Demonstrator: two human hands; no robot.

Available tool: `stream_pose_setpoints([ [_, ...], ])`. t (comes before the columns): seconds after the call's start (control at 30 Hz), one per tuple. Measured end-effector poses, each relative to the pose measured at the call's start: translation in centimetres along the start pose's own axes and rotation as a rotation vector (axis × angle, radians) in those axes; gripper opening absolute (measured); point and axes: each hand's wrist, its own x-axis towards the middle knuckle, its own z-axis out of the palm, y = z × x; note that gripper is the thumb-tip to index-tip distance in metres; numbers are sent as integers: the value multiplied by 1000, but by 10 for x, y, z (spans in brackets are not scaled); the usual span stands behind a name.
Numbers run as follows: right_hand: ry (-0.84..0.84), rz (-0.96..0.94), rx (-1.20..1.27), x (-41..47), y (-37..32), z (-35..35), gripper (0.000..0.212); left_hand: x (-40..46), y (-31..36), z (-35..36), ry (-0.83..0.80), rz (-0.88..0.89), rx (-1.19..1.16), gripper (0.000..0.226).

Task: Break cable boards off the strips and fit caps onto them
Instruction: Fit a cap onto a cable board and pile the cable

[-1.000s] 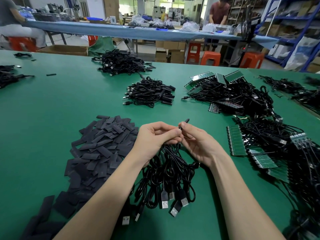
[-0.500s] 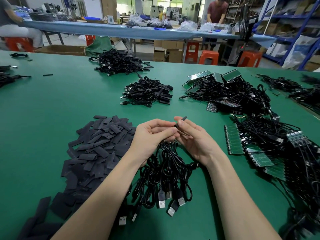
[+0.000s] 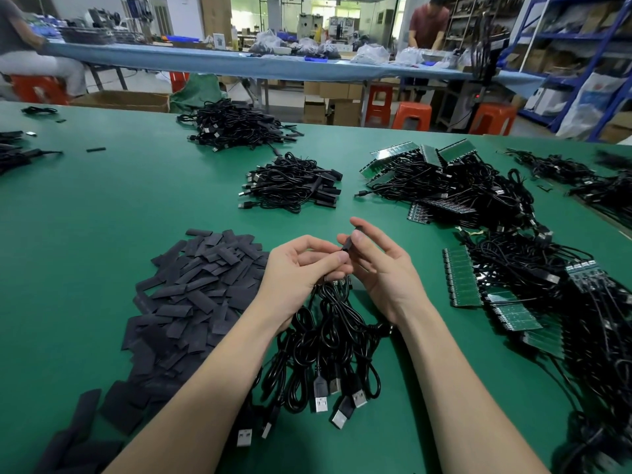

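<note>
Over the green desk [image 3: 102, 206], my right hand [image 3: 383, 265] pinches a small black cap [image 3: 348, 243] at its fingertips, while my left hand [image 3: 301, 268] grips the bundle of black cables [image 3: 328, 336] hanging below, beside the heap of caps [image 3: 195, 289].

A small black cap [image 3: 348, 244] sat pinched at the fingertips, tilted, just above a bundle of black USB cables [image 3: 328, 340]. Left of the bundle lay a heap of flat black caps [image 3: 191, 295]; right of it, green board strips [image 3: 461, 278] tangled with cables.
</note>
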Motion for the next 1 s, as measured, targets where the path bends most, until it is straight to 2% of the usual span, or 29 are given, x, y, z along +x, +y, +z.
stream_pose_setpoints([
  [0.27, -14, 16, 8, 0, 1, 0, 38, 1, 0, 1, 32, 19, 24, 10],
  [0.43, -94, 91, -33, -1, -2, -3, 49, 2, 0, 1, 48, 26, 11, 13],
  [0.73, -40, 188, 18, 1, -1, -6, 14, 1, -3, 0, 8, 38, 80, 9],
  [1.0, -36, 192, 57, 2, -2, -8, 10, 0, -2, 0, -9, 39, 99, 7],
])
